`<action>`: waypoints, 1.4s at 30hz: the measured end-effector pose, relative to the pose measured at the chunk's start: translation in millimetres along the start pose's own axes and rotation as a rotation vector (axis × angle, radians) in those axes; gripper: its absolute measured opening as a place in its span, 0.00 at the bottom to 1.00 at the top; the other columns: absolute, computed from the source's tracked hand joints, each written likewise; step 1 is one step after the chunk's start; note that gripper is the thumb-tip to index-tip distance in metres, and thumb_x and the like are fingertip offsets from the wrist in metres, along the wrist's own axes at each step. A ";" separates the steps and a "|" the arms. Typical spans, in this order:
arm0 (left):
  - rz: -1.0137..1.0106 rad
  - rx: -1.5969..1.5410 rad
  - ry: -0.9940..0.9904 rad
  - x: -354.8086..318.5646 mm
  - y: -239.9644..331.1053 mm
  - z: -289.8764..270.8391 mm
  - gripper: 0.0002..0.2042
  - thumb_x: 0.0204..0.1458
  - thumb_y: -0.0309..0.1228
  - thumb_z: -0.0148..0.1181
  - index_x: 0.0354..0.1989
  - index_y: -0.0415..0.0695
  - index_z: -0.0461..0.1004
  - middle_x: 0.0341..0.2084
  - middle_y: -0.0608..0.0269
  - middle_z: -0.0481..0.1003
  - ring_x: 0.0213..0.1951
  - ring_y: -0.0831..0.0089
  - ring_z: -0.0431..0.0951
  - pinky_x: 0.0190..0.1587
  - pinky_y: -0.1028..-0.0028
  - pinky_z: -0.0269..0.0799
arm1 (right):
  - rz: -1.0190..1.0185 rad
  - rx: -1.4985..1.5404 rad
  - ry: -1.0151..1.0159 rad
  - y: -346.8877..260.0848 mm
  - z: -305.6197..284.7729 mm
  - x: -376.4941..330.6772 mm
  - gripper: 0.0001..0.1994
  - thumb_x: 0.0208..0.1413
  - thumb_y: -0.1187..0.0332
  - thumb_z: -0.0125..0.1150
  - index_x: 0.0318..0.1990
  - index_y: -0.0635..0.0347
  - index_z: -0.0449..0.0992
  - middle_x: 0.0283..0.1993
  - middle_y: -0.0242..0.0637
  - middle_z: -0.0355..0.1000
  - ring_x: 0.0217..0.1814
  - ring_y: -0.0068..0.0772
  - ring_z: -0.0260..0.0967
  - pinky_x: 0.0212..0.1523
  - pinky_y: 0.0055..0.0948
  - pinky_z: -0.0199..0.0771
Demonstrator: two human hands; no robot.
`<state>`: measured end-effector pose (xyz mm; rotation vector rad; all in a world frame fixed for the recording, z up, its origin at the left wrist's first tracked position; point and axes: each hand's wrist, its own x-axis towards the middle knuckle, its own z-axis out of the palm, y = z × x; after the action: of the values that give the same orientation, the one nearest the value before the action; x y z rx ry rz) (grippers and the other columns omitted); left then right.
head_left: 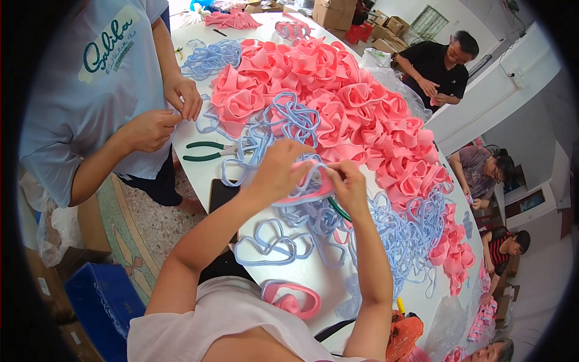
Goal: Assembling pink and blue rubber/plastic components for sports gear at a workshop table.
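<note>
Above the white table, my left hand [278, 172] is closed on a pink soft looped piece [315, 192] with a light-blue band along it. My right hand [350, 188] pinches the far right end of the same piece, thumb and fingers together. Between the hands the light-blue band [319, 171] arches up; its exact fit to the pink edge is partly hidden by my fingers. Under and around my hands lie tangled light-blue bands [274, 244]. Another pink looped piece with blue edging [310, 304] rests near my body.
A large heap of pink loops [338, 90] covers the far table, with more blue bands [404, 241] at right. Green-handled pliers [205, 151] and a dark flat object [222, 199] lie left. A person [102, 90] stands close at left; a blue crate [102, 298] is below.
</note>
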<state>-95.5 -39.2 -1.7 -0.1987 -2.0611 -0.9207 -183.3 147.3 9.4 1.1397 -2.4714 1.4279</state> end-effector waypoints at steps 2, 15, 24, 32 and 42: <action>-0.123 -0.145 -0.020 -5.9 -13.9 -23.2 0.11 0.54 0.28 0.58 0.46 0.44 0.75 0.37 0.60 0.72 0.42 0.67 0.72 0.43 0.72 0.66 | 0.020 0.045 0.061 -1.7 -16.4 -2.6 0.07 0.55 0.72 0.63 0.38 0.65 0.78 0.30 0.34 0.71 0.30 0.24 0.65 0.33 0.23 0.65; -0.186 -0.233 0.019 -27.7 3.7 -11.7 0.10 0.55 0.23 0.58 0.46 0.39 0.76 0.31 0.61 0.69 0.26 0.74 0.69 0.29 0.76 0.66 | -0.180 -0.350 0.197 -52.5 -16.8 -5.9 0.10 0.56 0.69 0.61 0.45 0.59 0.77 0.44 0.37 0.71 0.46 0.35 0.66 0.47 0.34 0.64; -0.031 -0.236 0.019 -21.6 21.8 0.5 0.11 0.53 0.22 0.59 0.46 0.39 0.74 0.33 0.55 0.71 0.29 0.65 0.72 0.30 0.71 0.69 | -0.474 -0.594 -0.034 -58.4 1.0 0.1 0.09 0.52 0.71 0.61 0.41 0.58 0.74 0.47 0.34 0.70 0.56 0.40 0.63 0.59 0.45 0.53; -0.188 -0.399 -0.070 -25.1 27.3 -5.5 0.17 0.51 0.24 0.62 0.51 0.39 0.71 0.34 0.60 0.70 0.34 0.73 0.71 0.37 0.75 0.67 | -0.379 -0.443 -0.023 -52.1 -5.9 -5.2 0.07 0.52 0.71 0.61 0.39 0.58 0.75 0.40 0.33 0.72 0.50 0.38 0.64 0.53 0.42 0.55; -0.242 -0.348 -0.032 -30.6 35.7 1.1 0.14 0.49 0.25 0.59 0.46 0.39 0.75 0.36 0.60 0.71 0.37 0.73 0.72 0.38 0.76 0.68 | -0.171 -0.233 -0.028 -39.8 -4.7 -10.0 0.06 0.56 0.68 0.60 0.39 0.58 0.77 0.39 0.33 0.73 0.47 0.37 0.65 0.50 0.37 0.57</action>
<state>-61.2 -7.3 -6.0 -0.1502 -1.9697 -1.4327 -152.5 144.8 36.8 1.2898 -2.4107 1.0561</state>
